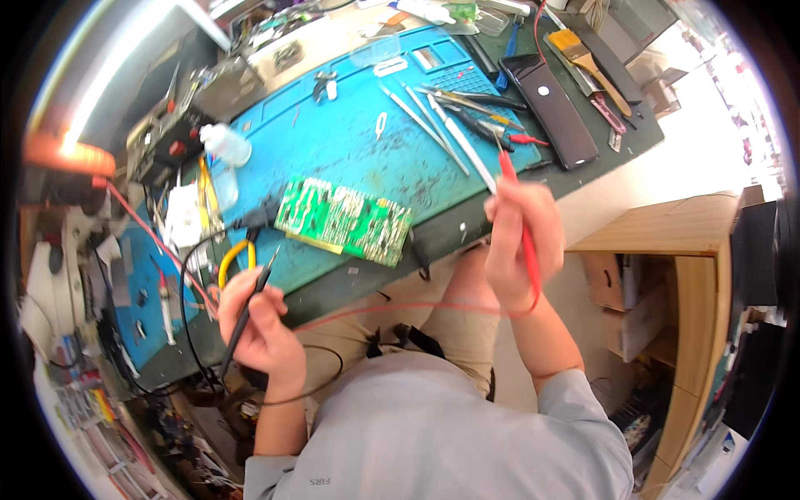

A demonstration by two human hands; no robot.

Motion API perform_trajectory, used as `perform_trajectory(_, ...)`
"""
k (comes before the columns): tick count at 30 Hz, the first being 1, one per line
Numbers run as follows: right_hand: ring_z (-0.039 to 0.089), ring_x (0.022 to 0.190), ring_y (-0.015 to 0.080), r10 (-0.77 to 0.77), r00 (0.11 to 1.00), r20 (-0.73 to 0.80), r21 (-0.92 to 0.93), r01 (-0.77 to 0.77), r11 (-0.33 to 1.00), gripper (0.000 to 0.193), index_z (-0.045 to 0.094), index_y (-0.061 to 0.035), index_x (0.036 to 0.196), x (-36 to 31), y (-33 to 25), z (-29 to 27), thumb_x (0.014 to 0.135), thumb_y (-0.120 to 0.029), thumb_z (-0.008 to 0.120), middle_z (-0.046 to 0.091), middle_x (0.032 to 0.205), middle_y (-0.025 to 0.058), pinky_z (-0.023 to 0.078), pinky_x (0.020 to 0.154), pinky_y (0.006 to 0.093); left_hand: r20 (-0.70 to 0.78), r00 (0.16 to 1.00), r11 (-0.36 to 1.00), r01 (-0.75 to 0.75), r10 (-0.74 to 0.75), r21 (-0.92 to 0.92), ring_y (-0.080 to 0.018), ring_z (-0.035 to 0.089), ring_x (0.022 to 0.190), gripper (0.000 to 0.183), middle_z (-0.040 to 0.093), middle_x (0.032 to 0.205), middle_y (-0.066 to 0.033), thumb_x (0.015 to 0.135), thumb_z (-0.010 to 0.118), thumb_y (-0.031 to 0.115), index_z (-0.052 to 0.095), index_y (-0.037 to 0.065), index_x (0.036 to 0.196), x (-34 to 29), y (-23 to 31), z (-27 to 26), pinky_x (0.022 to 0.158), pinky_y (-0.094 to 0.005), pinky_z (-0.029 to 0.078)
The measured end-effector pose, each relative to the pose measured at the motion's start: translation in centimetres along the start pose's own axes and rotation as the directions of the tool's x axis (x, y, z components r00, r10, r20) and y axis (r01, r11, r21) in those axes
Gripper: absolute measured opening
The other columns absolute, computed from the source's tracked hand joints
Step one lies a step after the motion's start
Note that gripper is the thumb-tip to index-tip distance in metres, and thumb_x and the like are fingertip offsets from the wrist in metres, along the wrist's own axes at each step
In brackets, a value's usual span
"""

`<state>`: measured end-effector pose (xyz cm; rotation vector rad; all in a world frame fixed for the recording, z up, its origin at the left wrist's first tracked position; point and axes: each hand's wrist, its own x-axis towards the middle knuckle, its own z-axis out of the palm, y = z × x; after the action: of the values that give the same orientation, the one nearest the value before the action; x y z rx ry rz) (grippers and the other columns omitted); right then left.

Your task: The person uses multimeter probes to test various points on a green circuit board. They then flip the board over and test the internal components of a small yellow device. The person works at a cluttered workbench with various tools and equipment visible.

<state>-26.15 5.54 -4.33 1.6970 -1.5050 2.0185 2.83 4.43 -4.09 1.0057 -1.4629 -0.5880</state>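
Note:
My left hand (262, 329) is closed around a black test probe (266, 277), its tip pointing up past the mat's near edge. My right hand (529, 237) grips a red test probe (507, 165), with the tip raised toward the tools on the right of the mat. Between the hands a green circuit board (343, 218) lies, solder side up, near the front of the blue mat (333, 137). Neither probe touches it. A white pen-like tool (461, 140) reaches close to my right fingers; whether they touch it I cannot tell.
Tweezers (427, 123), pliers (475, 123), a red clip (527, 139) and a phone (554, 112) lie at the right. A brush (596, 71) is farther right. At left stand a clear bottle (227, 145) and yellow-handled pliers (236, 260). The red lead (392, 307) hangs across my lap.

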Motion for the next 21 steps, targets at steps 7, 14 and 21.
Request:
perform_trajectory(7,0.064,0.092,0.0135,-0.277,0.959,0.068,-0.169,0.284,0.944,0.03,0.073,-0.0245,0.112,-6.2,4.4,-1.0,0.083,-0.018,0.077,0.072,0.096,-0.0047,0.042,0.098,0.0389,-0.153,0.988,0.954,0.02,0.028,0.298,-0.0117,0.05,0.064,0.03,0.062,0.099,-0.0121,0.11,0.048,0.03,0.055,0.003,0.121,-0.6,0.3,-0.1,0.101,-0.0355,0.046)
perform_trajectory(14,0.065,0.11,0.0133,-0.51,0.85,0.129,-0.126,0.525,0.842,0.034,0.061,-0.031,0.131,-8.9,7.3,-2.2,0.1,-0.044,0.053,0.074,0.113,-0.0112,0.017,0.123,0.0486,-0.202,0.977,0.871,0.043,0.065,0.489,-0.0122,0.055,0.073,0.033,0.064,0.105,-0.0108,0.11,0.05,0.034,0.055,0.004,0.122,-0.4,0.4,1.1,0.057,-0.0228,0.041)
perform_trajectory(21,0.064,0.116,0.018,-0.647,0.741,0.177,0.171,0.624,0.762,0.041,0.056,-0.0239,0.139,-12.6,5.9,-3.2,0.104,-0.044,0.048,0.073,0.122,-0.0047,0.037,0.115,0.0394,-0.218,0.973,0.761,0.085,0.076,0.644,-0.0085,0.049,0.069,0.033,0.058,0.082,-0.0048,0.111,0.047,0.032,0.058,0.004,0.124,-0.2,0.9,2.6,0.059,-0.0213,0.036)
